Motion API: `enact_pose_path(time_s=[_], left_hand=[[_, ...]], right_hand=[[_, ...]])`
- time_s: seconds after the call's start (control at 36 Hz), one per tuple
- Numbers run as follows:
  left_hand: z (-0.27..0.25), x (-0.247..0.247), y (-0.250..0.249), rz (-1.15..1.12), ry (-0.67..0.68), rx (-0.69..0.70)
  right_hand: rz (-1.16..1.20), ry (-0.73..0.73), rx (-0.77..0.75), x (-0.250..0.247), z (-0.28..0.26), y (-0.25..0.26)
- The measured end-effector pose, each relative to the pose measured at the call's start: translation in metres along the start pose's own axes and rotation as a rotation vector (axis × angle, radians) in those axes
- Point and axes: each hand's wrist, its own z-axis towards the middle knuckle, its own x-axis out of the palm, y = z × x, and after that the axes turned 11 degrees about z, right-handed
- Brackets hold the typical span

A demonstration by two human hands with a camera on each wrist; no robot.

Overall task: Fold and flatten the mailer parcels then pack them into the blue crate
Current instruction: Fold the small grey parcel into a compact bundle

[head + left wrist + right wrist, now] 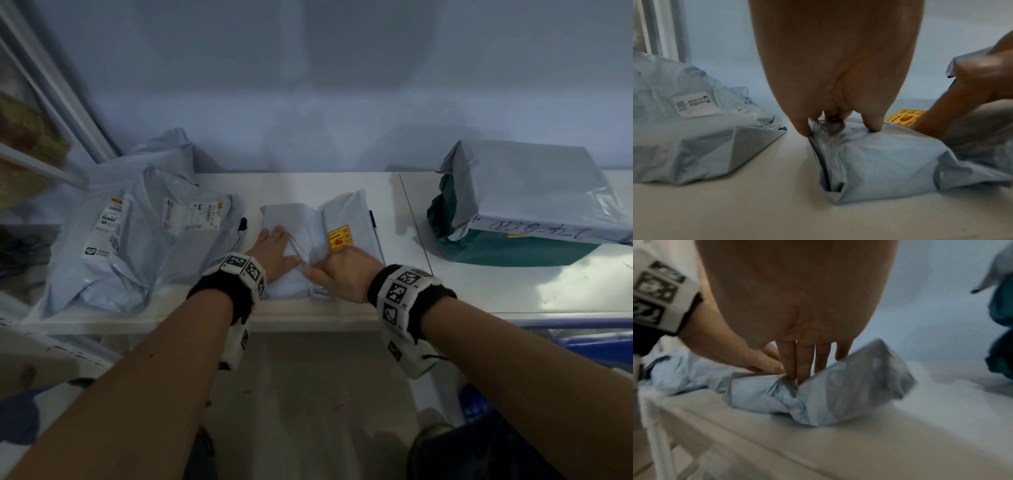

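A small pale blue mailer parcel [298, 219] [879, 162] [760, 392] with a yellow sticker [340, 237] lies at the middle of the white table [479, 287], near its front edge. My left hand [274, 245] [838, 126] presses down on the parcel's left half with straight, spread fingers. My right hand [337, 270] [791, 369] is on the right half. Its thumb and straight fingers pinch a crumpled fold of the mailer film. A shiny clear strip stretches between the two hands. The blue crate [596, 344] shows below the table's right front edge.
A heap of larger pale mailers [137, 233] with white labels lies on the table's left. A big parcel [527, 202] in torn grey film over green stands at the right. A pen [375, 226] lies beside the small parcel. A wall runs behind the table.
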Motion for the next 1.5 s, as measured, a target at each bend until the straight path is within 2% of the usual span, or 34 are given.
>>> enact_pose_path(time_s=[0.06, 0.11, 0.19, 0.28, 0.33, 0.39, 0.47, 0.58, 0.72, 0.78, 0.86, 1.03, 1.14, 1.22, 1.28, 1.36, 1.5], left_hand=[[-0.006, -0.005, -0.001, -0.084, -0.039, 0.025], [-0.010, -0.010, 0.000, -0.228, -0.115, -0.014], [-0.010, -0.012, 0.007, -0.447, -0.224, -0.122], [-0.008, -0.013, 0.012, -0.584, -0.085, -0.254], [-0.010, -0.015, 0.011, -0.687, 0.006, -0.287], [-0.002, -0.010, 0.017, -0.765, 0.004, -0.327], [-0.007, -0.017, 0.010, -0.929, 0.005, -0.398], [-0.013, -0.020, 0.005, -1.026, 0.029, -0.411], [-0.016, -0.021, 0.001, -1.090, 0.015, -0.426], [-0.017, -0.020, 0.001, -1.108, 0.020, -0.440], [-0.020, -0.022, 0.002, -1.110, 0.015, -0.462], [-0.020, -0.024, 0.007, -1.020, 0.034, -0.457], [-0.026, -0.026, 0.003, -0.918, 0.067, -0.364], [-0.024, -0.024, 0.003, -0.921, 0.065, -0.357], [-0.023, -0.024, 0.002, -0.957, 0.072, -0.359], [-0.021, -0.021, -0.003, -1.015, 0.094, -0.322], [-0.018, -0.021, -0.014, -1.049, 0.150, -0.303]], right_hand=[[0.125, -0.170, 0.084, 0.002, 0.006, -0.015], [0.216, -0.300, 0.228, 0.007, 0.010, -0.033], [0.344, -0.343, 0.527, 0.012, 0.010, -0.054], [0.520, -0.334, 0.794, 0.011, 0.009, -0.066], [0.672, -0.302, 0.868, 0.009, 0.011, -0.072], [0.856, -0.313, 0.867, 0.005, 0.015, -0.077], [1.102, -0.413, 0.838, -0.003, 0.019, -0.078], [1.253, -0.499, 0.837, -0.020, 0.026, -0.073], [1.507, -0.560, 0.645, -0.036, 0.027, -0.048], [1.491, -0.559, 0.540, -0.029, 0.030, -0.033], [1.299, -0.575, 0.421, -0.016, 0.039, -0.019], [1.020, -0.403, 0.292, -0.021, 0.042, -0.008], [0.782, -0.420, 0.296, -0.020, 0.048, -0.003], [0.694, -0.466, 0.420, -0.015, 0.054, -0.003], [0.810, -0.432, 0.531, -0.012, 0.055, -0.006], [0.983, -0.354, 0.595, -0.006, 0.057, -0.006], [1.299, -0.464, 0.593, 0.000, 0.062, 0.004]])
